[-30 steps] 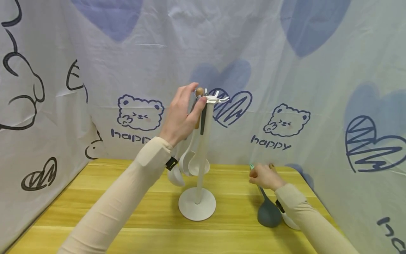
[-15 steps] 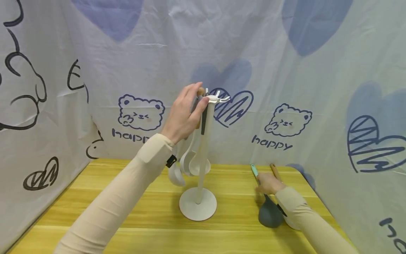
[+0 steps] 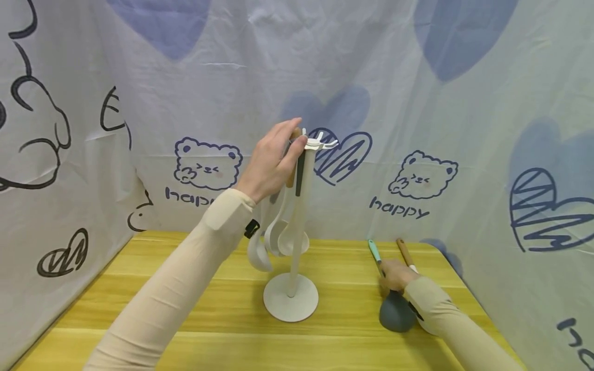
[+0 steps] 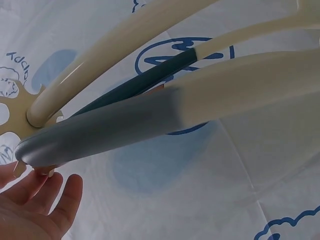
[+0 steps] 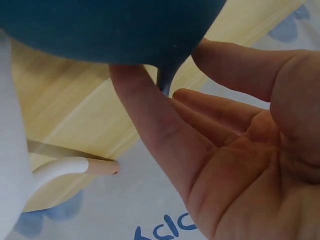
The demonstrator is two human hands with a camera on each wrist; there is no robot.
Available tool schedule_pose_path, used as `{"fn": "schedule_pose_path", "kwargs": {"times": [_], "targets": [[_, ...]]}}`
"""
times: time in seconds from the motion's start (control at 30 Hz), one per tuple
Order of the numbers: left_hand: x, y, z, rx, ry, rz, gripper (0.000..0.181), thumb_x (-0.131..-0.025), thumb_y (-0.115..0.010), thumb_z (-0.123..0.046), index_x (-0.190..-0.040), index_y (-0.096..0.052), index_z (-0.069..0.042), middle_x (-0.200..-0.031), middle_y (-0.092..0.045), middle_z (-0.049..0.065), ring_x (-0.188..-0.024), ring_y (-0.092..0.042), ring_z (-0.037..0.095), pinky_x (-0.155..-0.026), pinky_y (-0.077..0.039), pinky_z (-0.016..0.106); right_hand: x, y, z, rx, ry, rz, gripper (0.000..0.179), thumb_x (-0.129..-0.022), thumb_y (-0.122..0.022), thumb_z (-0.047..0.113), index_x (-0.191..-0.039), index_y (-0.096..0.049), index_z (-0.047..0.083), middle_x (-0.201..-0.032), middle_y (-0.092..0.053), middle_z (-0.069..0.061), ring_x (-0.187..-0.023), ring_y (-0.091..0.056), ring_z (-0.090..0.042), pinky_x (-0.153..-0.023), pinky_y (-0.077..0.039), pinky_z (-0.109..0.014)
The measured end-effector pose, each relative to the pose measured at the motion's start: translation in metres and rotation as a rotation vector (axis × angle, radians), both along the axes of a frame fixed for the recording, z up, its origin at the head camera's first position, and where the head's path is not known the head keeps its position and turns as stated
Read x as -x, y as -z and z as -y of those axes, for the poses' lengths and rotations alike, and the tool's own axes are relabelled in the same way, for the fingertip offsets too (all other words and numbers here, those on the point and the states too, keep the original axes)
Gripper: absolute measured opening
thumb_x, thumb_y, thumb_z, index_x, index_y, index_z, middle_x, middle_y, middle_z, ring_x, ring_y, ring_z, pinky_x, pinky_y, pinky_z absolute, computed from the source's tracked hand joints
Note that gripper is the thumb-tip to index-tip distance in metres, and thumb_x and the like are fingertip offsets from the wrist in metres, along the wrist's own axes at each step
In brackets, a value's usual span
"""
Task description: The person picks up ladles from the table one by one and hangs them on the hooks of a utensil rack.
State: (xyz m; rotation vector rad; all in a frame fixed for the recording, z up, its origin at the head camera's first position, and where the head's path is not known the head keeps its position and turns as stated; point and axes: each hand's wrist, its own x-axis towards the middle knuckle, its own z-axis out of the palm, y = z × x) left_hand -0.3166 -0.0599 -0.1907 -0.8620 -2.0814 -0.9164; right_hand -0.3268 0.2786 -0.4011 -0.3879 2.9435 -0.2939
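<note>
A white utensil stand (image 3: 291, 299) stands upright on the table, with several white ladles and spoons (image 3: 259, 256) hanging from its left hooks. My left hand (image 3: 271, 165) holds the top of the stand, thumb against the hub and fingers round the hung handle ends. Up close in the left wrist view, its fingertips meet the end of a grey handle (image 4: 105, 125). On the right lies a dark grey spatula (image 3: 397, 312) with a broad rounded head and a mint handle. My right hand (image 5: 240, 145) straddles its neck, index finger and thumb spread along the lower edge of the head.
Beside the spatula lies a white utensil with a brown handle (image 3: 405, 252), its head mostly hidden by my right sleeve. Bare hooks (image 3: 328, 143) stick out on the stand's right. A printed cloth (image 3: 209, 93) hangs behind the wooden table (image 3: 223, 319).
My right hand has slid from the handle end down to the spatula's neck, uncovering the mint and brown handles. My left thumb and index finger have shifted slightly right at the stand's top.
</note>
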Motion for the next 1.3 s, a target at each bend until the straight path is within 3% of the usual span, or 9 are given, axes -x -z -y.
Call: {"fn": "schedule_pose_path", "kwargs": {"times": [0.3,0.53,0.7,0.8,0.93,1.13,1.3], "targets": [[-0.003,-0.006,0.001,0.047,-0.017,0.041,0.051,-0.106,-0.042,-0.033,-0.148,-0.04,-0.004,-0.138,-0.054,0.012,-0.13,-0.049,0.023,-0.113,-0.038,0.036,0.002,0.004,-0.003,-0.015,-0.013,0.004,0.01,-0.091,-0.061,0.004,-0.082,-0.056,0.003,-0.074,-0.054,-0.007,-0.065,-0.053,-0.019,-0.051,-0.044,-0.026],[-0.003,-0.007,0.001,0.064,-0.024,0.017,0.046,-0.105,-0.044,-0.031,-0.14,-0.049,-0.002,-0.139,-0.054,0.013,-0.132,-0.048,0.024,-0.113,-0.038,0.036,0.004,0.007,-0.004,0.008,0.017,0.034,0.004,-0.089,-0.062,0.001,-0.089,-0.058,0.002,-0.08,-0.056,-0.01,-0.067,-0.053,-0.021,-0.05,-0.043,-0.026],[-0.002,-0.007,0.001,0.061,-0.022,0.024,0.047,-0.105,-0.043,-0.032,-0.142,-0.048,-0.003,-0.142,-0.052,0.012,-0.135,-0.046,0.023,-0.115,-0.036,0.035,0.003,0.004,-0.002,0.074,0.089,0.12,0.04,-0.077,-0.066,-0.01,-0.115,-0.06,0.0,-0.099,-0.06,-0.021,-0.064,-0.058,-0.022,-0.045,-0.051,-0.027],[-0.003,-0.007,0.002,0.057,-0.022,0.033,0.05,-0.106,-0.042,-0.033,-0.145,-0.045,-0.003,-0.142,-0.052,0.012,-0.135,-0.046,0.023,-0.116,-0.035,0.035,0.002,0.002,0.001,0.118,0.116,0.144,0.062,-0.072,-0.065,-0.015,-0.13,-0.053,0.0,-0.114,-0.057,-0.029,-0.072,-0.06,-0.025,-0.05,-0.056,-0.032],[-0.003,-0.008,0.001,0.046,-0.021,0.035,0.05,-0.106,-0.04,-0.033,-0.146,-0.043,-0.003,-0.143,-0.052,0.012,-0.134,-0.047,0.023,-0.115,-0.036,0.034,-0.001,-0.001,0.004,0.176,0.122,0.146,0.074,-0.07,-0.061,-0.018,-0.14,-0.044,-0.001,-0.126,-0.052,-0.036,-0.075,-0.062,-0.025,-0.051,-0.058,-0.034],[-0.004,-0.009,0.0,0.045,-0.036,0.067,0.052,-0.106,-0.038,-0.037,-0.148,-0.042,-0.006,-0.139,-0.054,0.011,-0.133,-0.048,0.023,-0.115,-0.036,0.035,-0.005,-0.007,0.01,0.194,0.104,0.137,0.082,-0.072,-0.059,-0.017,-0.147,-0.032,-0.001,-0.122,-0.054,-0.036,-0.062,-0.062,-0.02,-0.048,-0.055,-0.03],[-0.004,-0.01,-0.001,0.051,-0.049,0.096,0.053,-0.106,-0.036,-0.039,-0.149,-0.04,-0.007,-0.141,-0.052,0.01,-0.136,-0.045,0.022,-0.116,-0.035,0.036,-0.006,-0.011,0.013,0.18,0.075,0.11,0.074,-0.077,-0.055,-0.015,-0.147,-0.03,-0.007,-0.105,-0.062,-0.028,-0.057,-0.061,-0.016,-0.047,-0.051,-0.026]]}}
